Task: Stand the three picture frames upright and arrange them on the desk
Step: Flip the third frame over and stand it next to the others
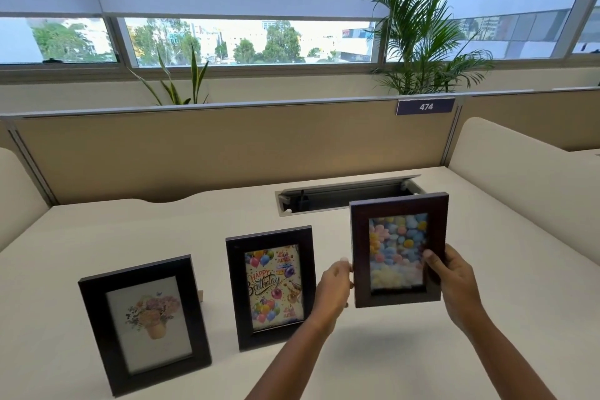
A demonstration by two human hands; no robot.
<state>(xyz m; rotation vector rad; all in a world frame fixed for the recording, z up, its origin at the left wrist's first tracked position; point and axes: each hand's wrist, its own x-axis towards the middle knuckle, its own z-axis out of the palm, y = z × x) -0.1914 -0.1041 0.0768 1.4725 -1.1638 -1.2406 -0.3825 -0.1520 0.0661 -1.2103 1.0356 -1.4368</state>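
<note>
Over the bench (487,269), the pastel frame (399,250) hangs upright in both grips, left hand (334,292) and right hand (454,282) closed on its side edges, birthday frame (271,287) standing just left, flower frame (143,323) farther left.

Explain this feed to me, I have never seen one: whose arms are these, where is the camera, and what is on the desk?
There is no machine here. One camera on a person's head looks forward and down, so the two bare arms are that person's. The left hand and right hand grip the sides of a dark brown wooden frame with a pastel flower picture, lifted above the cream desk. Two more frames stand upright on it: a black frame with a potted bouquet picture and a black frame with a Happy Birthday balloon picture. Behind is an open cable tray.
</note>
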